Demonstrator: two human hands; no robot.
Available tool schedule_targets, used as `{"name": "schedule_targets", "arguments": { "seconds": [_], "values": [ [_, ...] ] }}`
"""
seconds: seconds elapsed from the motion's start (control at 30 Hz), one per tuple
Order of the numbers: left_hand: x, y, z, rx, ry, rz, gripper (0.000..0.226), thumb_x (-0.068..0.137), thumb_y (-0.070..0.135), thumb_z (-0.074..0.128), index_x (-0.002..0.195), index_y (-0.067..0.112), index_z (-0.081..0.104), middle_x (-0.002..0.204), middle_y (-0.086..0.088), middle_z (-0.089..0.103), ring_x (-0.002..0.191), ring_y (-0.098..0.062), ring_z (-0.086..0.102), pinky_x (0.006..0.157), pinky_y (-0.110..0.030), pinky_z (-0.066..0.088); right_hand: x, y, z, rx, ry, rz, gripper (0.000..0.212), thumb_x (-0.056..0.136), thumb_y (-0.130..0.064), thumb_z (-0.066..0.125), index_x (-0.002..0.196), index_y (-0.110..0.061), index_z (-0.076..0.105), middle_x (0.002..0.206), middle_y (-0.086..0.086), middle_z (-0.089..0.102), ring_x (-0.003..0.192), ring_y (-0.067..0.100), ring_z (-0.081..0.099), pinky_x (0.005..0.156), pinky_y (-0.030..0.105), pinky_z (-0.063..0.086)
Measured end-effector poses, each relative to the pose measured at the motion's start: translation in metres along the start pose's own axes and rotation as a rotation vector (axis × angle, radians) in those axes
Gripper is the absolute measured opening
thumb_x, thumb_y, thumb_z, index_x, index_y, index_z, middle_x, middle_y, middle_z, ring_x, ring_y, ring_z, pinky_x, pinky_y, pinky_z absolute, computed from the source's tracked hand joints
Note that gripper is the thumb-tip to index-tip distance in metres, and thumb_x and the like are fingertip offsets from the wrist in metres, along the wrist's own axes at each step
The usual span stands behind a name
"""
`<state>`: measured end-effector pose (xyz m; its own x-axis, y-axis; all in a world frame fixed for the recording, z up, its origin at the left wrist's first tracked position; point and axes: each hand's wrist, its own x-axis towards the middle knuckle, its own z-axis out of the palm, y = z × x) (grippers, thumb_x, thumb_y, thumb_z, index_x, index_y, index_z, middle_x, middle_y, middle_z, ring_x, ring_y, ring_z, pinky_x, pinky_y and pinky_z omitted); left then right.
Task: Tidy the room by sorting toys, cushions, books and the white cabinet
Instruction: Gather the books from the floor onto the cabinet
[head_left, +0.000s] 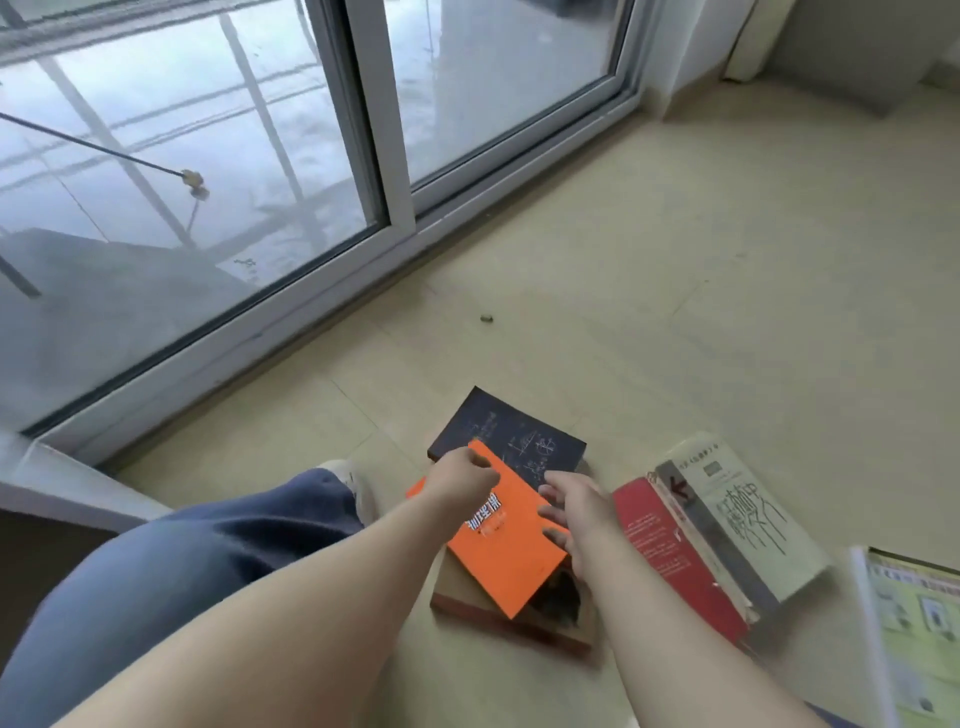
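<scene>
Pale beige tiled floor, with a white-framed sliding glass door along the far left; near centre, a flat orange paperback book lying askew atop a dark navy book and a brown hardback; just right of these, a red-and-cream book. Left hand curled, gripping the orange book's far corner; right hand spread, straight fingers resting on its right edge.

Pale tiled floor with a book stack, a splayed red-and-cream book and a green booklet
</scene>
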<state>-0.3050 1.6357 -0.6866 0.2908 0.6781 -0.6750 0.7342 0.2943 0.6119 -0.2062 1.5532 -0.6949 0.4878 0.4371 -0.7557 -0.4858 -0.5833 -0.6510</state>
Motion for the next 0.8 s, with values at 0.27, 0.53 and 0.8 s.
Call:
{"name": "schedule_targets", "arguments": {
  "seconds": [0.27, 0.53, 0.8],
  "values": [
    [0.066, -0.03, 0.031, -0.038, 0.001, -0.223, 0.018, 0.091, 0.01, 0.045, 0.076, 0.018, 0.049, 0.078, -0.006, 0.05, 0.076, -0.024, 0.047, 0.068, -0.029, 0.041, 0.063, 0.028, -0.008, -0.041, 0.051, 0.148, 0.009, 0.093, -0.019, 0.052, 0.1, -0.014, 0.055, 0.101, 0.004, 0.059, 0.098, 0.024, 0.056, 0.077, 0.036, 0.045],
    [0.103, -0.07, 0.056, -0.492, 0.167, -0.617, 0.017, 0.094, 0.012, 0.052, 0.102, 0.006, 0.038, 0.111, -0.008, 0.039, 0.1, -0.023, 0.041, 0.082, -0.028, 0.031, 0.098, 0.048, -0.007, -0.007, 0.085, 0.266, 0.009, 0.094, -0.018, 0.052, 0.102, -0.014, 0.053, 0.11, 0.006, 0.059, 0.099, 0.023, 0.056, 0.079, 0.037, 0.047],
    [0.124, -0.09, 0.067, -0.765, 0.105, -0.83, 0.05, 0.093, 0.018, 0.055, 0.138, 0.01, 0.035, 0.14, -0.014, 0.044, 0.129, -0.033, 0.043, 0.107, -0.046, 0.033, 0.124, 0.068, -0.023, -0.008, 0.162, 0.329, 0.011, 0.095, -0.018, 0.051, 0.105, -0.014, 0.053, 0.111, 0.005, 0.057, 0.102, 0.022, 0.054, 0.081, 0.035, 0.045]
  ]
}}
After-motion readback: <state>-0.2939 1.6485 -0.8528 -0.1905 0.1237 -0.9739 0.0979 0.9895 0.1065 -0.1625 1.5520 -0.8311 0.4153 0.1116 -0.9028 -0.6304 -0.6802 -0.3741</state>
